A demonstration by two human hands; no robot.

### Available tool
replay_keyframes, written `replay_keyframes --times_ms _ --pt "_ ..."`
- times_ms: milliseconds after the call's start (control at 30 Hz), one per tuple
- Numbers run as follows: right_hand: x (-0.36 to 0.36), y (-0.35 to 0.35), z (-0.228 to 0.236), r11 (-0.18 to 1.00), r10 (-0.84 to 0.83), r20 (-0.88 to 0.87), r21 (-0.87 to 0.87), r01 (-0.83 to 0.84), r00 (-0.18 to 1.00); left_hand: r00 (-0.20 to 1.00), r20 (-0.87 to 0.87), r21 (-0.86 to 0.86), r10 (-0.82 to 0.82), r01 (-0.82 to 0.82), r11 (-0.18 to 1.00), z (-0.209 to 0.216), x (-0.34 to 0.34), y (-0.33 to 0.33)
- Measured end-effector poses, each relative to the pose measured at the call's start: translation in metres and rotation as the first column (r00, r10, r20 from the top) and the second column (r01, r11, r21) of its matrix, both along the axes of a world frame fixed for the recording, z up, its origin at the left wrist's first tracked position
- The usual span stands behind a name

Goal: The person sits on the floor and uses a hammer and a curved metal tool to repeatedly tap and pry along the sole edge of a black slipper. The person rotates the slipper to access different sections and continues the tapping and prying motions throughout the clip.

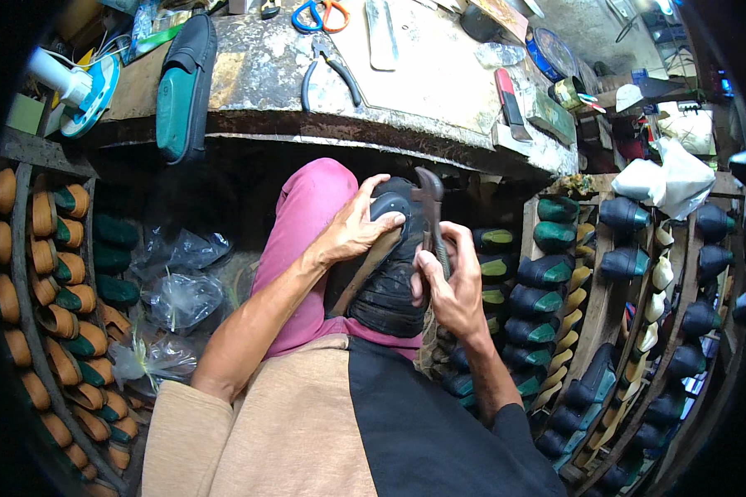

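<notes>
On the left rack (50, 155), tan shoes (42, 214) stand in rows; at the bench (439, 83) edge, a dark slip-on (186, 103) looks nearly complete. Over the lap, the left hand (355, 228) grips a dark shoe (392, 200) against black cloth (385, 294). Beside it, the right hand (452, 286) wraps around a metal tool (429, 186). That shoe seems part-worked; what remains cannot be told. Farther right wait rows of dark-and-green shoes (541, 301).
</notes>
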State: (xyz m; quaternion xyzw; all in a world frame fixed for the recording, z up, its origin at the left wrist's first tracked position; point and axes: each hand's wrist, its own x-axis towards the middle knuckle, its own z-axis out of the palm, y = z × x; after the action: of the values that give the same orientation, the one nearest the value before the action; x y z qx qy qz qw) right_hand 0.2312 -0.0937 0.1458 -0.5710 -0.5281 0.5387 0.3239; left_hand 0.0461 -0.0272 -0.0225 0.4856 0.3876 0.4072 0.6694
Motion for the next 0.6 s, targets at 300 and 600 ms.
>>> replay_keyframes --times_ms 300,600 --pt "-0.02 0.002 -0.01 0.887 0.048 0.459 0.388 -0.249 0.887 0.998 -0.069 0.103 0.012 -0.005 0.995 0.012 0.0 -0.002" --pt "-0.011 -0.004 -0.037 0.938 0.158 0.463 0.206 -0.279 0.872 0.99 -0.144 0.138 0.0 0.02 0.99 0.004 -0.001 0.003"
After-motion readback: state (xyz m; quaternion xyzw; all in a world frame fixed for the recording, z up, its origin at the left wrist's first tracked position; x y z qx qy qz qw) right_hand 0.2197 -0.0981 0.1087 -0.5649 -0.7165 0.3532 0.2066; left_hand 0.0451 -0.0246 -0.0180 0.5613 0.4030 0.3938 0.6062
